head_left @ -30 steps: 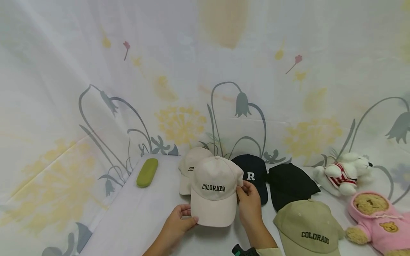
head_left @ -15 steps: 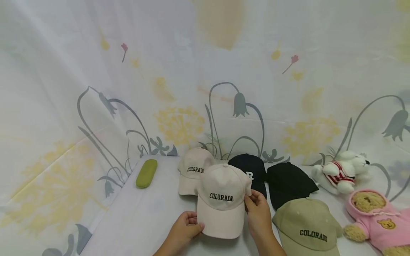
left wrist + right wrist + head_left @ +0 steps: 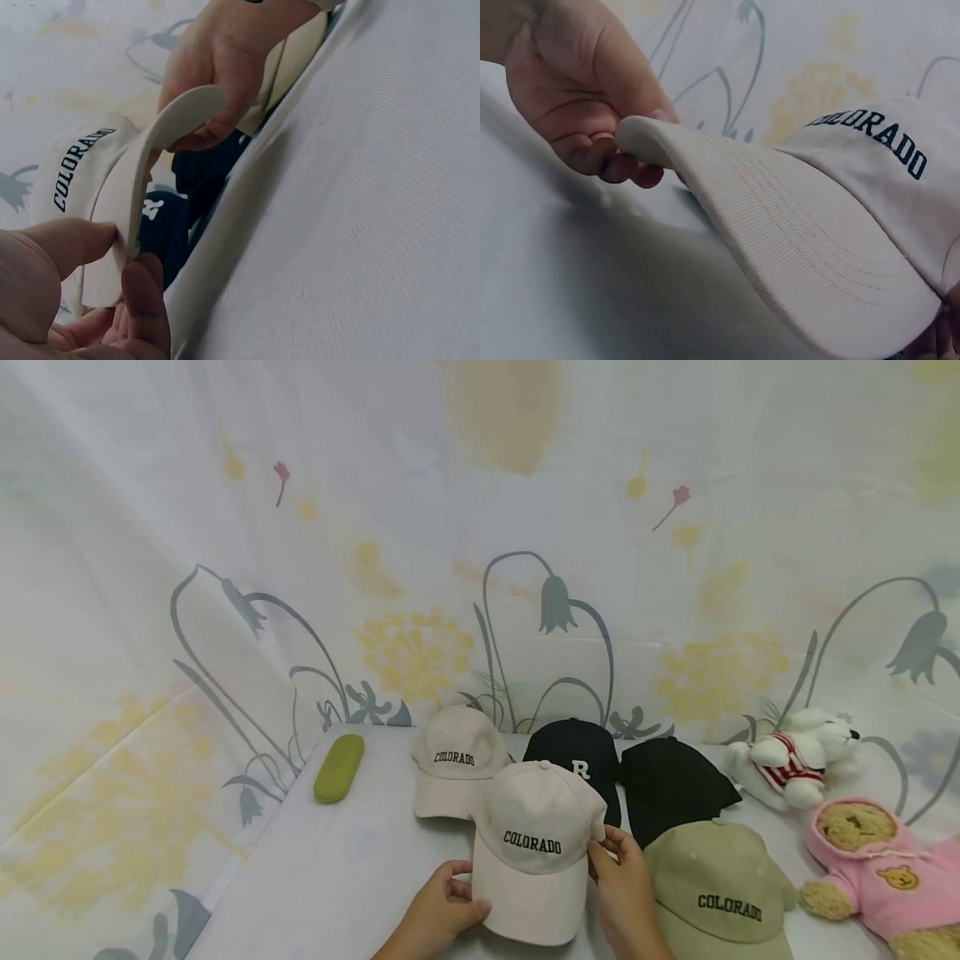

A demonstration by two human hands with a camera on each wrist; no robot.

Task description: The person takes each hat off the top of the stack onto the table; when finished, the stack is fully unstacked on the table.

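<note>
A cream baseball cap lettered COLORADO is held between both hands above the white table, its brim toward me. My left hand pinches the brim's left edge, thumb on top and fingers beneath, as the left wrist view shows. My right hand grips the cap's right side near where crown and brim meet. In the right wrist view the brim curves clear of the table, with a shadow below it. A second cream COLORADO cap stands just behind, partly overlapped by the held one.
Behind and to the right are a navy cap with an R, a black cap and a khaki COLORADO cap. A white plush toy and a pink-hooded teddy bear lie far right. A green case lies left.
Both hands have brought the cream cap toward me and slightly right, away from the other cream cap, whose lettering now shows fully. The head view has shifted slightly.
</note>
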